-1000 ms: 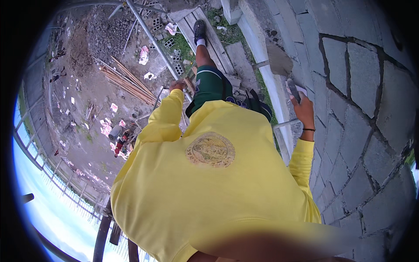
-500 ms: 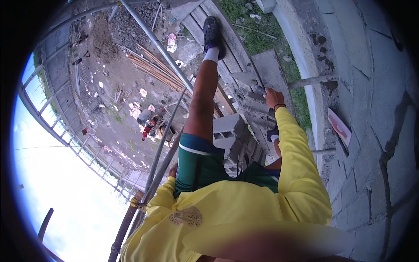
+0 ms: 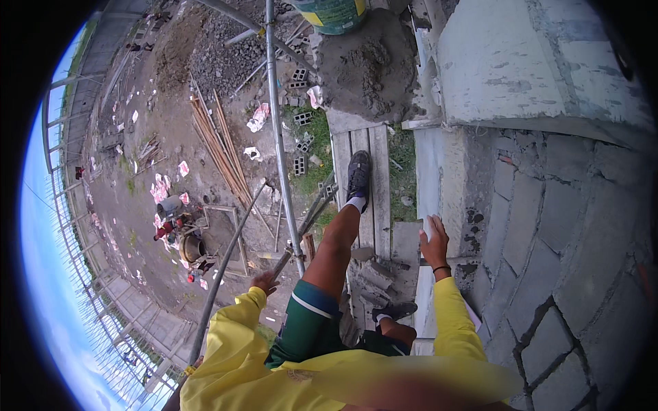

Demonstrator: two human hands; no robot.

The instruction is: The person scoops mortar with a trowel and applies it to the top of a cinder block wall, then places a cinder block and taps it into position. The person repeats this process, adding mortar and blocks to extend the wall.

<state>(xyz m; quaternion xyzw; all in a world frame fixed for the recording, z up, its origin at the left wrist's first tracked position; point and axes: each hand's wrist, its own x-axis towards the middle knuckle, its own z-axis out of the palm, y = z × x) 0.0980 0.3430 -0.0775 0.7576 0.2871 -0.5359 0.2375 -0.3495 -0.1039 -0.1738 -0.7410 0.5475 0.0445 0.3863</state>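
My left hand [image 3: 264, 282], fingers apart, is by the diagonal scaffold pipes [image 3: 286, 253] at my left side. My right hand [image 3: 434, 241] has its fingers stretched out beside the pale concrete ledge [image 3: 445, 178] along the block wall [image 3: 521, 233]; I make out no tool in it. One foot [image 3: 358, 178] is on the grey scaffold planks [image 3: 377, 219], the other [image 3: 394, 312] lower, beside broken blocks [image 3: 375, 281]. A pale pink object [image 3: 473, 314] is partly hidden behind my right sleeve.
Wet mortar [image 3: 367, 75] and a green bucket [image 3: 329, 14] are at the top. A vertical pipe [image 3: 274, 116] borders the planks. Far below are long timber [image 3: 216, 154], gravel [image 3: 219, 58], hollow blocks [image 3: 301, 118], a mixer [image 3: 192, 246] and a person in red [image 3: 164, 231].
My view has swung, bringing the mortar and bucket into sight. The trowel my right hand held earlier is no longer seen in it; both hands now show spread fingers.
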